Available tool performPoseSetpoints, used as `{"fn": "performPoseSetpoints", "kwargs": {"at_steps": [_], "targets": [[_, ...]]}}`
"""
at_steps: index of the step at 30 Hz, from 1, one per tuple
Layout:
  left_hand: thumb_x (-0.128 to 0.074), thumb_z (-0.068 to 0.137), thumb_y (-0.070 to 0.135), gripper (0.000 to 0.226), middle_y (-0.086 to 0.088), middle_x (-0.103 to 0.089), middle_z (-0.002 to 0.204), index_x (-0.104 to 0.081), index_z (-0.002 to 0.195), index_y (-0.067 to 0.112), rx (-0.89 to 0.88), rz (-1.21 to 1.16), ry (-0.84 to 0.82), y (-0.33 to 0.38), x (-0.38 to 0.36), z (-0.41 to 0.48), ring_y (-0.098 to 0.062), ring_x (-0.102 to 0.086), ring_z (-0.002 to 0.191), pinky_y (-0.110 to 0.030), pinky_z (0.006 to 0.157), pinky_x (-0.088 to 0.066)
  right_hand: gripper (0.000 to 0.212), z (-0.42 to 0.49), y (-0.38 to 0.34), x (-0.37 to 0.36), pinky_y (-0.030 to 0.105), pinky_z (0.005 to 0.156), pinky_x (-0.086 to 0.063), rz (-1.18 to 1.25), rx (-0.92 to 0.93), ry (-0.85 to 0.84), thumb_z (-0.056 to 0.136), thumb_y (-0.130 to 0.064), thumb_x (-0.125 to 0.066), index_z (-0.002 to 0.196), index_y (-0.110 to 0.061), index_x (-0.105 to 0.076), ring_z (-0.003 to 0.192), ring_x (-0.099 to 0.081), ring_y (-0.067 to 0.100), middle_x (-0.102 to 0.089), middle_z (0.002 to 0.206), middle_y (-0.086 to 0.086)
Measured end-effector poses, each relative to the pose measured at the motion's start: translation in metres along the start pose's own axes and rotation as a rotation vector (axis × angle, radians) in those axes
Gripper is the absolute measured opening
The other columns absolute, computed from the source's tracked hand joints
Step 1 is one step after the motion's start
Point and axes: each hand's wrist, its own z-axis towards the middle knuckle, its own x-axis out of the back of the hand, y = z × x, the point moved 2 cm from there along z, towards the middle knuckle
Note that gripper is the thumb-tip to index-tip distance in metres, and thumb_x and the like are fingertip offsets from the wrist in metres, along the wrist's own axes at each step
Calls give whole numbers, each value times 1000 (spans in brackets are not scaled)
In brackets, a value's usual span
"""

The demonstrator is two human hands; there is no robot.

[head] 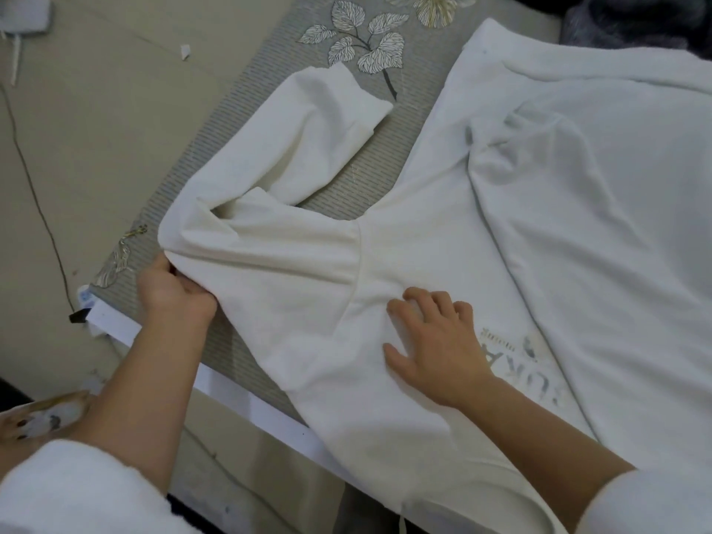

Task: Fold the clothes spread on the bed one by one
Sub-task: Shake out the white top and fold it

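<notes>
A white long-sleeved sweatshirt point(539, 225) lies spread on the bed, with faint grey lettering near its lower right part. Its left sleeve point(277, 210) is bent back on itself, the cuff pointing toward the leaf print. My left hand point(173, 291) grips the fold of that sleeve at the bed's left edge. My right hand point(435, 341) rests flat, fingers spread, on the sweatshirt near the armpit seam.
The bed has a grey striped cover point(269, 71) with a leaf pattern and a white edge strip point(239, 395). Beige floor point(96, 129) with a thin cable lies to the left. Dark grey fabric point(635, 25) sits at the top right corner.
</notes>
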Motion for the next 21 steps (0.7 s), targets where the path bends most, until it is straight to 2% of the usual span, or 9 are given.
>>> {"fn": "performPoseSetpoints", "kwargs": {"at_steps": [2, 5, 8, 11, 13, 14, 16, 18, 21], "targets": [[-42, 99, 33, 27, -6, -65, 118, -62, 105, 17, -16, 161, 51, -7, 8, -2, -16, -65, 90, -33, 76, -58, 74, -7, -7, -8, 50, 108, -17, 8, 17, -68, 83, -63, -42, 146, -28, -28, 144, -15, 29, -19, 157, 7], [-46, 86, 66, 55, -3, -70, 112, -62, 113, 21, 16, 323, -102, -2, 3, -4, -17, -69, 96, -36, 82, -56, 84, -12, -24, -21, 50, 115, 10, 25, 191, -136, 82, -70, -36, 150, -41, 4, 143, 27, 19, 16, 160, -1], [-63, 86, 45, 44, -1, -68, 118, -63, 121, 20, -117, 589, -184, 9, -12, -9, -13, -69, 96, -30, 73, -56, 82, -9, -33, -29, 54, 112, 19, -16, 265, -223, 85, -69, -37, 147, -45, 11, 139, 36, 20, 28, 156, -4], [-72, 75, 20, 25, 9, -72, 101, -68, 99, 24, -447, 653, -67, 16, -30, -29, -4, -68, 83, -25, 70, -55, 69, -8, -29, -17, 40, 116, 12, 179, 194, -139, 90, -58, -42, 150, -41, -12, 147, 14, 11, 2, 161, -10], [-68, 71, 20, 17, 21, -69, 80, -65, 85, 29, -643, 744, -187, 11, -50, -59, 4, -63, 72, -18, 65, -50, 58, -9, -19, -2, 25, 115, -11, 560, -6, -43, 92, -46, -52, 145, -32, -35, 140, -24, 3, -35, 150, -13], [-66, 71, 19, 16, 25, -66, 77, -62, 81, 32, -739, 832, -292, 4, -62, -76, 9, -59, 69, -14, 63, -47, 47, -11, -12, 5, 22, 108, -26, 759, -150, 11, 91, -40, -57, 136, -30, -48, 126, -43, 1, -51, 135, -16], [-65, 74, 14, 26, 24, -63, 99, -58, 83, 37, -919, 983, -550, -22, -83, -112, 18, -56, 83, -5, 73, -42, 16, -15, 8, 20, 23, 82, -46, 1074, -415, 171, 90, -28, -62, 105, -26, -65, 90, -64, 5, -69, 99, -12], [-66, 78, 10, 28, 15, -52, 128, -63, 98, 29, -1030, 1072, -848, -59, -92, -140, 14, -47, 116, -6, 95, -36, 9, -22, 34, 32, 25, 63, -50, 1306, -620, 283, 90, -19, -60, 86, -16, -68, 71, -67, 16, -71, 80, 2], [-65, 86, 23, 28, 4, -27, 154, -61, 113, 17, -1072, 1509, -1137, -121, -75, -153, -16, -12, 145, -39, 117, -19, 15, -40, 71, 42, 29, 61, -53, 1530, -849, 259, 88, -18, -56, 87, -8, -68, 67, -67, 24, -72, 82, 13]]}}
